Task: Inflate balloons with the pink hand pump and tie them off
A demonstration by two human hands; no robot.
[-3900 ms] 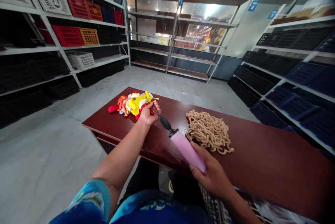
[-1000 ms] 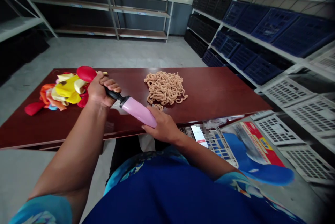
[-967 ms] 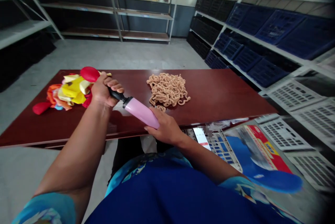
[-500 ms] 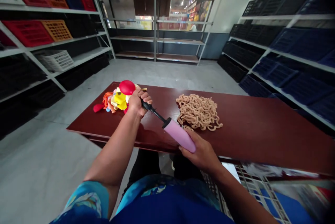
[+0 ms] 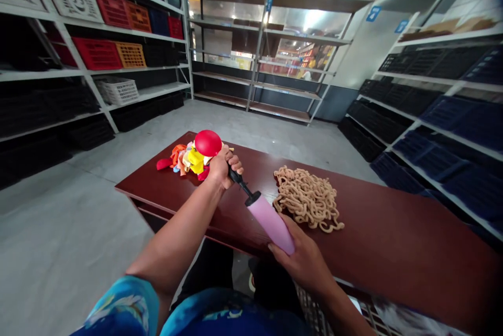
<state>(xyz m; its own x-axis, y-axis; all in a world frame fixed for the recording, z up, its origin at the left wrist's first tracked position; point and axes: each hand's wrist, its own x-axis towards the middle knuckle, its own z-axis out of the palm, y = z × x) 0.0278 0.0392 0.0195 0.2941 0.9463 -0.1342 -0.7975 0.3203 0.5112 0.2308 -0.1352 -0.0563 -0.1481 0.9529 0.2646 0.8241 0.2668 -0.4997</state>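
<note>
Nearest, the person's right hand (image 5: 304,260) is closing fully around the near end of the pink pump barrel (image 5: 270,223), with its fingers curled under and the thumb lying along the side. It is holding the barrel just above the near edge of the bench (image 5: 393,241). From that grip the pump's long axis is running diagonally, away from the body and leftward, rising slightly as it goes. The barrel's black collar is facing the far left corner of the bench, and the thin black stem (image 5: 240,185) is showing between the two hands.

Farther along the same line, the left hand (image 5: 222,165) is clenching into a tight fist around the stem's far end, so nothing of the tip is showing. The red balloon (image 5: 208,142), partly filled and round, is sitting directly on top of that fist and touching it, bulging up and to the left. The left hand is therefore the nearer one to the balloon, while the right hand is well apart from it, a full pump's length back.

Beyond the fist, a heap of loose balloons (image 5: 183,158) is lying by the far left corner of the bench. A pile of tan cord (image 5: 307,198) is lying just right of the barrel, near but apart from it. Shelves of crates (image 5: 98,53) are lining the room behind.
</note>
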